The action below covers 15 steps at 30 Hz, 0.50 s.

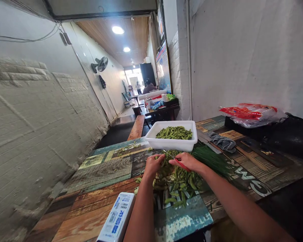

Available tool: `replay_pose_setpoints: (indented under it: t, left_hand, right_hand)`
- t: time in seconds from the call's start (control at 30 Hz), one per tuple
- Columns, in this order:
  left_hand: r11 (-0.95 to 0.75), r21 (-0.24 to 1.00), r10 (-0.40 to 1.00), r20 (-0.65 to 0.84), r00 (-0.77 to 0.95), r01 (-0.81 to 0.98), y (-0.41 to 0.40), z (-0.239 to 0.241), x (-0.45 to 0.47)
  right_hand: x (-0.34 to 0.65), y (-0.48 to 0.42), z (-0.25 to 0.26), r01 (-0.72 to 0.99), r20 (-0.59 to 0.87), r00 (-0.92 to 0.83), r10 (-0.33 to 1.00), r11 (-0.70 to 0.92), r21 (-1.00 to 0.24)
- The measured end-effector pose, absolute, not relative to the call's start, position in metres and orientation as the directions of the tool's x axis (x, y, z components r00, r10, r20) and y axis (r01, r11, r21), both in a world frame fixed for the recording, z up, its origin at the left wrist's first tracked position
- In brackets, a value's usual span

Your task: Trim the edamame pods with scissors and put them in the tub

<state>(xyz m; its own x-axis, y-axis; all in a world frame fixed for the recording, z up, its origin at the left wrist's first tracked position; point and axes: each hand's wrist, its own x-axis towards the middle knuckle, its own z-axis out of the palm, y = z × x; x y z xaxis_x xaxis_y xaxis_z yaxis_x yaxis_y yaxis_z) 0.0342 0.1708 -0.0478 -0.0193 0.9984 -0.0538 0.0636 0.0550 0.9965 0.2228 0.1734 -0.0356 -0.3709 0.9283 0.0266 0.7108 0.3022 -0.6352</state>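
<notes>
My right hand [186, 161] is wrapped round red-handled scissors [182, 164], whose blades point left toward my other hand. My left hand [154, 165] is closed in a pinch on what looks like a green soybean pod, mostly hidden by the fingers. Beneath and in front of both hands lies a loose heap of green pods [183, 179] with trimmed bits among them. Just beyond the hands stands a white plastic tub [171, 145], holding a layer of pods [174, 132].
A bundle of long green chives [209, 158] lies right of the tub, near a wide knife blade [212, 145], a grey cloth [222, 142] and wooden skewers [252, 158]. A white box [118, 216] sits by my left forearm. Plastic-wrapped packs [252, 114] rest at the right.
</notes>
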Motion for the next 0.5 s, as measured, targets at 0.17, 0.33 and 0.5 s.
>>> replay_pose_setpoints:
  t: [0.17,0.33,0.5]
  left_hand:
    - [0.021,0.998,0.999,-0.024,0.046,0.063,0.1684,-0.046,0.0389]
    - [-0.028,0.986,0.999,0.022,0.038,0.164,0.1674,-0.0435,0.042]
    - [-0.032,0.975,1.0,0.031,0.005,0.221,0.168,-0.0446,0.0433]
  right_hand:
    - [0.2213,0.1721,-0.0362,0.667,0.062,-0.389,0.919,0.327,-0.67]
    - [0.2215,0.1697,-0.033,0.654,0.087,-0.389,0.917,0.342,-0.675]
    - [0.2226,0.1694,-0.0327,0.661,0.083,-0.388,0.918,0.34,-0.67]
